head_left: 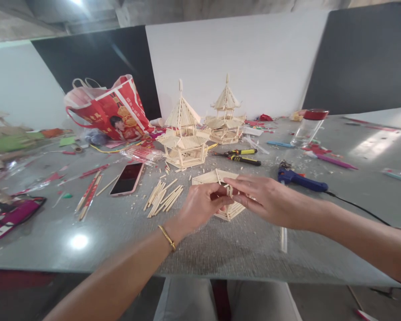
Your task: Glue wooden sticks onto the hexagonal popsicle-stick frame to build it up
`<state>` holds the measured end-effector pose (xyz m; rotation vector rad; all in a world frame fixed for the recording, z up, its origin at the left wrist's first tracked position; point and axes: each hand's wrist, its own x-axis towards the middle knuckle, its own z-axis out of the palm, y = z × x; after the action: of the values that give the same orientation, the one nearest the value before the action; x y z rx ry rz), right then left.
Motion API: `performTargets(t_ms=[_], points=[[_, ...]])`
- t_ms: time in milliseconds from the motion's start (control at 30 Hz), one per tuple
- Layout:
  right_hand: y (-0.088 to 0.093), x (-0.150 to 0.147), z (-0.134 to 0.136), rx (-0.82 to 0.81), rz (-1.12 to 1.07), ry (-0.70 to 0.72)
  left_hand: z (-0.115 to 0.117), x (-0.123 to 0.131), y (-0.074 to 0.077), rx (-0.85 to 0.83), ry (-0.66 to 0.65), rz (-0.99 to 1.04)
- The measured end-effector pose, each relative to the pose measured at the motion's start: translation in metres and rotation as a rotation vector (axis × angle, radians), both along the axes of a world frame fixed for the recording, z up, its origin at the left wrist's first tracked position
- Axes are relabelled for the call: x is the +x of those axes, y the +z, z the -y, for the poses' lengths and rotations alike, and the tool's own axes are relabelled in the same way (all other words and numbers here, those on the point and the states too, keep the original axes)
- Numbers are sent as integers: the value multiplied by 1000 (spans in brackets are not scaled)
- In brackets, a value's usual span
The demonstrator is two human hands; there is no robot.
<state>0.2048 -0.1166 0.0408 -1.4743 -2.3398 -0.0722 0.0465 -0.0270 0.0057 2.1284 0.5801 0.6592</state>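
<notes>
A flat six-sided frame of pale wooden sticks (227,216) lies on the table in front of me, partly covered by both hands. Over its middle, my left hand (200,203) is closed, thumb and fingers pinched on a small pale stick piece (230,191). My right hand (269,198) meets it from the other side, its thumb and fingertips closed around the same piece. How the piece touches the frame is hidden by my fingers. Left of my left hand lies a loose pile of short wooden sticks (162,196).
Two stick pagodas (183,149) (226,127) stand behind the frame. Yellow-black pliers (242,159), a blue glue gun (302,179) with its cord and a red-lidded jar (310,129) are to the right. A phone (127,179) and red bag (120,111) are left.
</notes>
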Motion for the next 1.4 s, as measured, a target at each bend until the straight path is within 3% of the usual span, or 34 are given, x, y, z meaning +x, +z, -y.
performTargets(t_ms=[600,1033,1400], points=[[-7,5,1,167,36,27,4,1,3,-17,46,-22],[-3,15,-13,85,-101,52,1,2,1,-54,6,-9],[5,14,-17,-18,-22,-22,-5,3,-3,-52,-4,2]])
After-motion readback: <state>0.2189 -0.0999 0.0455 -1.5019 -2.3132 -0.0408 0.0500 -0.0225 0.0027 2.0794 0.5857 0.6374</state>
